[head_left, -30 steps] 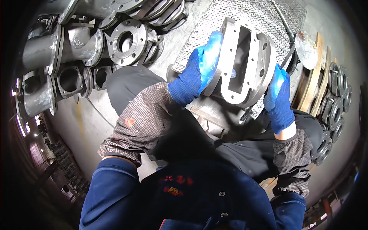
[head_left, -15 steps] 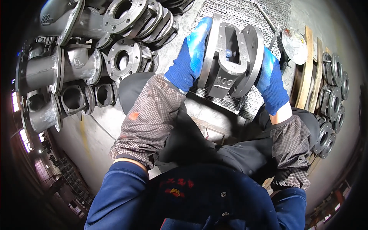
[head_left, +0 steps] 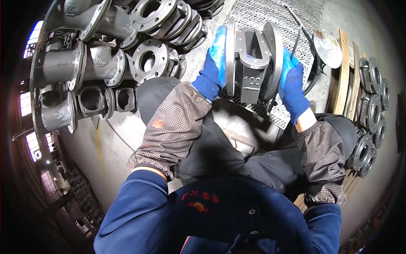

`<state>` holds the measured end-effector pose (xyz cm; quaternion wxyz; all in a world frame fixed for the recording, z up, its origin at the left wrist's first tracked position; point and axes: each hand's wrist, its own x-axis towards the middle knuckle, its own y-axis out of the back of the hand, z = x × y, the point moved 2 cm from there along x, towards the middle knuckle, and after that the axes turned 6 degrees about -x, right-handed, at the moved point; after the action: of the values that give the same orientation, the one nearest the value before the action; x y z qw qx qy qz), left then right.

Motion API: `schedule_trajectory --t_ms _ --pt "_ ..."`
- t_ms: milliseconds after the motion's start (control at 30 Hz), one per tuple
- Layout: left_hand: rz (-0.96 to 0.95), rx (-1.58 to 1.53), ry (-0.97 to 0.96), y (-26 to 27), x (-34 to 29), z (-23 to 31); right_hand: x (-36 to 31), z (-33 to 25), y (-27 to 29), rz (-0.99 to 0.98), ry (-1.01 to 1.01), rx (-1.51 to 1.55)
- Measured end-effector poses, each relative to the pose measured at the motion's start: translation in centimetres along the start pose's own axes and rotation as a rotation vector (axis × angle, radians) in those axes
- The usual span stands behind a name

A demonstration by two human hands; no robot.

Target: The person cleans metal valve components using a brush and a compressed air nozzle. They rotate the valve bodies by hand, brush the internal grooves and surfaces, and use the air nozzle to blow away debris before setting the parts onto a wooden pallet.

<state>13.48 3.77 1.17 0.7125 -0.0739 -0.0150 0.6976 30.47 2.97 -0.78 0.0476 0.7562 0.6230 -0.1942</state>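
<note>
Between my two hands is a grey cast-metal valve body [head_left: 253, 63] with a round flange at each side and an oblong opening on top. My left hand [head_left: 215, 63], in a blue coated glove, presses its palm and fingers against the outer face of the left flange [head_left: 230, 57]. Against the outer face of the right flange [head_left: 272, 63] my right hand [head_left: 292, 84] is closed in the same kind of glove, its fingertips partly hidden behind the rim. The casting is over a textured metal plate [head_left: 272, 10]; whether it rests there or is lifted, I cannot tell.
Several grey flanged pipe castings [head_left: 59, 67] are stacked at the left, beside loose flanged valve parts [head_left: 152, 61]. Right of the plate lie a thin rod [head_left: 297, 40], a dark cable [head_left: 315, 80] and a stained white disc [head_left: 327, 48]. Wooden planks [head_left: 343, 72] carry more flanges [head_left: 374, 112] farther right.
The valve body has turned between my hands, so its flanges stand more upright and its front faces me more squarely. Both hands stay on the flanges. The whole view has shifted slightly.
</note>
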Motion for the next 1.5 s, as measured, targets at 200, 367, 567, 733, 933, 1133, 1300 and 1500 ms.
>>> schedule_trajectory --t_ms 200,367,567,733,933,1133,1300,1500 --pt "0.037 -0.68 0.467 0.2 -0.6 -0.5 -0.6 1.1 1.0 -0.118 0.144 -0.382" --pt "0.019 -0.689 0.472 0.9 1.2 -3.3 0.2 0.6 1.5 -0.271 0.483 -0.899" --pt "-0.015 -0.696 0.418 1.3 0.7 -1.7 0.1 -0.5 1.3 -0.393 0.376 -0.742" --pt "-0.025 -0.828 0.257 2.1 -1.3 -1.5 -0.9 -0.4 1.8 -0.328 0.388 -0.797" --pt "-0.191 0.261 -0.505 2.0 -3.4 0.2 -2.1 1.9 2.1 -0.161 0.249 -0.377" --pt "-0.055 -0.467 0.179 1.5 -3.9 -1.1 -3.0 1.9 2.3 -0.141 0.314 -0.694" --pt "0.035 -0.683 0.357 1.4 -3.5 -3.8 -0.9 5.5 5.4 -0.254 0.054 -0.148" --pt "0.078 -0.519 0.471 1.8 -3.6 -6.7 -1.8 7.0 5.1 -0.271 -0.026 0.152"
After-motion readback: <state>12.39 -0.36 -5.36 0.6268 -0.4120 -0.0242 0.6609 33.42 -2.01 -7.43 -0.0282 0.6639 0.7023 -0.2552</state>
